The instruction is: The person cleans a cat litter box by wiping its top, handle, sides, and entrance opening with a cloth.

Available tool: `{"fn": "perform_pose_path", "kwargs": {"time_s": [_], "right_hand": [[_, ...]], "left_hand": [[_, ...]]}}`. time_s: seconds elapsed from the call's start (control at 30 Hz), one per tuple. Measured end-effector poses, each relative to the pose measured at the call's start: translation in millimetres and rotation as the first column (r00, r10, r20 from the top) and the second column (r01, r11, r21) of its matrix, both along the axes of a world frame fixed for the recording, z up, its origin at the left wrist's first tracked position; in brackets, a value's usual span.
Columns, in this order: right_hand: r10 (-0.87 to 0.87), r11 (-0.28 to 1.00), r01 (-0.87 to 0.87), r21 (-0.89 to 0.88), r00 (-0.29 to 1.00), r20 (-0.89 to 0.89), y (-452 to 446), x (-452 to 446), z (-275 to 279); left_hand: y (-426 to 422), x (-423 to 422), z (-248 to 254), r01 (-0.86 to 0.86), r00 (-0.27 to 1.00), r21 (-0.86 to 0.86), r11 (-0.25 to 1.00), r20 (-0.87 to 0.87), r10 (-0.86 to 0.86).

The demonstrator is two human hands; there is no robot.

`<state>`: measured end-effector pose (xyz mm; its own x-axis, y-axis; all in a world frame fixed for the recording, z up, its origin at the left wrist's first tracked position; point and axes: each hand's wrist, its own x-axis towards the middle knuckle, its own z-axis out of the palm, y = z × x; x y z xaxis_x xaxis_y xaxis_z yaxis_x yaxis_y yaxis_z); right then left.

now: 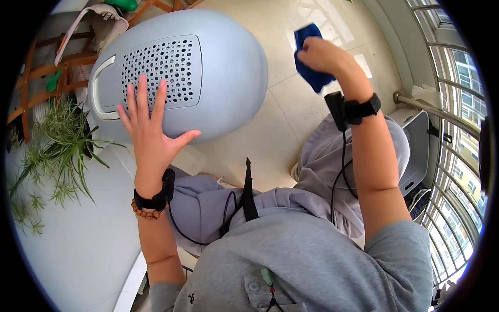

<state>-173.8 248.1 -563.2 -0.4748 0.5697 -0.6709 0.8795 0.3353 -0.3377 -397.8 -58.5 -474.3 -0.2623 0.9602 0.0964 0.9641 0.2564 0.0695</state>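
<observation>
A large, rounded grey-blue tub that looks like an enclosed cat litter box (234, 67) stands on the floor before me. Its top carries a panel full of holes (176, 62) and a white curved handle (99, 86). My left hand (150, 122) lies flat on it with spread fingers, their tips over the near edge of the perforated panel. Off to the right, my right hand (325, 54) grips a crumpled dark blue cloth (311, 78) in closed fingers. The cloth hangs in the air, apart from the tub.
A spider plant (65, 135) spreads leaves left of the tub, over a white surface (67, 223). Behind are a wooden rack (28, 78) and a green scoop-like item (53, 81). Window bars (452, 125) and a grey-white bin (418, 148) stand right. Tiled floor (280, 119) lies between.
</observation>
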Motion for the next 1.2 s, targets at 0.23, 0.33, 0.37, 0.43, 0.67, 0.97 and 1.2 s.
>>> {"fn": "perform_pose_path", "kwargs": {"time_s": [0.23,0.33,0.37,0.43,0.67,0.97,1.2], "right_hand": [[0.266,0.913,-0.288,-0.29,0.957,-0.114,-83,-13,16],[0.173,0.916,-0.239,-0.321,0.96,-0.222,-91,-15,16],[0.131,0.911,-0.214,-0.352,0.961,-0.243,-92,-13,13],[0.036,0.915,-0.181,-0.362,0.928,-0.372,-100,-16,5],[-0.269,0.931,0.073,-0.357,0.799,-0.538,-135,-28,-18],[-0.377,0.917,0.147,-0.37,0.619,-0.689,-107,-38,-16],[-0.3,0.954,0.201,-0.224,0.564,-0.769,-68,-52,-22]], "left_hand": [[-20,-54,15,-0.384,0.904,0.321,0.866,0.323,0.282],[-65,-125,12,-0.762,0.635,0.361,0.537,0.575,0.515],[-80,-148,0,-0.831,0.55,0.339,0.442,0.619,0.561],[-112,-196,-32,-0.906,0.394,0.219,0.364,0.749,0.532],[-95,-183,-55,-0.875,0.073,-0.072,0.478,0.958,0.277],[-95,-152,-48,-0.89,-0.02,-0.025,0.455,1.0,0.017],[-83,-122,-42,-0.865,-0.043,-0.002,0.502,0.997,-0.071]]}}
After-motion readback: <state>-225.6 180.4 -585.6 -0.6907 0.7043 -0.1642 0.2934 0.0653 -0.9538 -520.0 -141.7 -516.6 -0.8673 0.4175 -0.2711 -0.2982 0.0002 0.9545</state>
